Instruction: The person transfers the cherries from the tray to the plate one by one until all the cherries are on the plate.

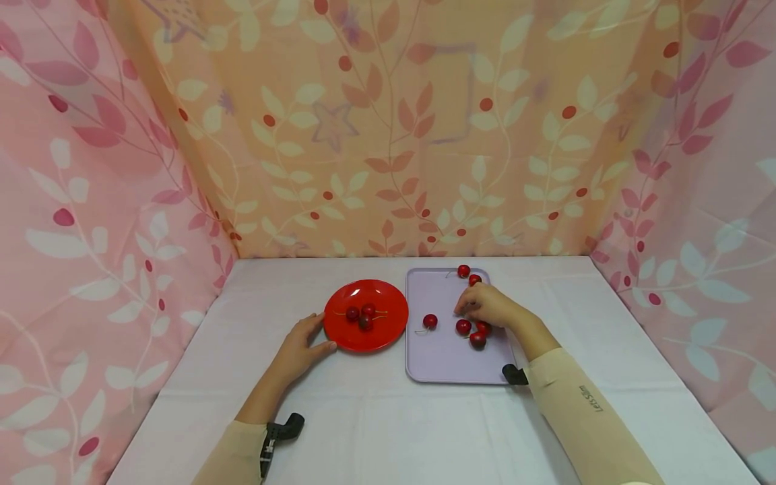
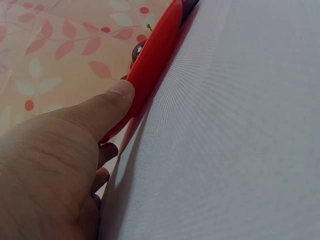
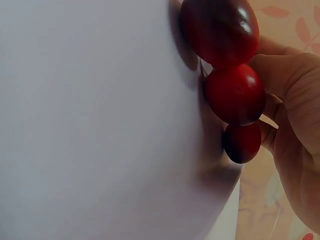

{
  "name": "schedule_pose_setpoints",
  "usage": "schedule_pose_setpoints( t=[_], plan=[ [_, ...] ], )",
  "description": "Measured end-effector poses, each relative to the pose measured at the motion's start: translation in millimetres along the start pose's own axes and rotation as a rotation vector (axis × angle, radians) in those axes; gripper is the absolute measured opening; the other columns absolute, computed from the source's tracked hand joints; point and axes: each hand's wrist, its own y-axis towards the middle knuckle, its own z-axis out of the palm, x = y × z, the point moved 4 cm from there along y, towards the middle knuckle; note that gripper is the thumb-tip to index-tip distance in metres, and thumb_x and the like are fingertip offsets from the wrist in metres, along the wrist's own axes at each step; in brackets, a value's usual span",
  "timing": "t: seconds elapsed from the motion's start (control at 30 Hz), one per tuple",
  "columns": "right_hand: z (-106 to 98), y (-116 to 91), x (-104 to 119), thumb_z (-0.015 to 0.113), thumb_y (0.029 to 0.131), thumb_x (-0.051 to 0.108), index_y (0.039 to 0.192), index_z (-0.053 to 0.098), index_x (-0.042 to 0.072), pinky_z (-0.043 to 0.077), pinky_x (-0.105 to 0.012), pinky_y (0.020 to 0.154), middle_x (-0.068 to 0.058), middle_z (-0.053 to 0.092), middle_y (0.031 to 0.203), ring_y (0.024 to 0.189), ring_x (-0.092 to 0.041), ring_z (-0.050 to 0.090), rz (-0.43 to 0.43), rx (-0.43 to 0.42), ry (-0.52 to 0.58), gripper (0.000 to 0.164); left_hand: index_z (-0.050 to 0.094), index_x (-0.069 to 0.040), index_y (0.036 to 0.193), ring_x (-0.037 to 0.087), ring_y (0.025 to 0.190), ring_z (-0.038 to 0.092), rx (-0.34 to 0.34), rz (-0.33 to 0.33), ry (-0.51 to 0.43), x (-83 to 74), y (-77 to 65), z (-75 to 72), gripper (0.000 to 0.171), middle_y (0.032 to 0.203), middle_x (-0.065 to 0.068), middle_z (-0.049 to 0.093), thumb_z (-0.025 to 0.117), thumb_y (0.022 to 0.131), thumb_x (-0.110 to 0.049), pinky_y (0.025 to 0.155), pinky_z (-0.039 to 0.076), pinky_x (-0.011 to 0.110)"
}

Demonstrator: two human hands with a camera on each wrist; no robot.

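Observation:
My left hand (image 1: 298, 347) holds the left rim of a round red plate (image 1: 388, 337). Its thumb rests along that rim in the left wrist view. Three dark red cherries with stems (image 1: 365, 322) sit together on the plate. Over the lilac tray (image 1: 430, 364), my right hand (image 1: 488, 306) reaches down with bent fingers beside a cluster of three cherries (image 1: 477, 340). In the right wrist view the cherries (image 3: 235, 95) cover its fingertips, so whether it pinches anything is hidden. One cherry (image 1: 430, 321) lies left of that hand.
Two more cherries (image 1: 463, 271) are at the tray's far edge, just beyond the right hand. Plate and tray stand side by side on a white cloth (image 1: 364, 417). Patterned curtains (image 1: 388, 135) enclose the table at the back and both sides.

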Motion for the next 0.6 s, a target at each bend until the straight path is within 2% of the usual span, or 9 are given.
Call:
schedule_pose_setpoints(
  t=[0.27,0.6],
  plan=[
    [2.5,-0.6,2.6,0.076,0.087,0.002,0.099,0.08,0.023,0.048,-0.04,0.094,0.01,0.074,0.101,0.102,-0.017,0.055,0.012,0.008,-0.023,0.024,0.043,-0.013,0.157,0.038,0.152,0.031,0.001,0.004,0.009,2.2,0.7,0.6,0.085,0.16,0.013,0.044,0.08,0.087,-0.045,0.119,0.031,0.063],
    [1.1,0.4,8.4,0.08,0.088,0.011,0.091,0.078,0.025,0.047,-0.036,0.089,0.014,0.071,0.094,0.096,-0.014,0.054,-0.043,-0.018,-0.054,0.014,0.045,-0.015,0.156,0.037,0.152,0.032,-0.003,-0.014,0.011,2.7,1.2,0.4,0.084,0.16,0.012,0.044,0.081,0.087,-0.045,0.119,0.03,0.063]
  ],
)
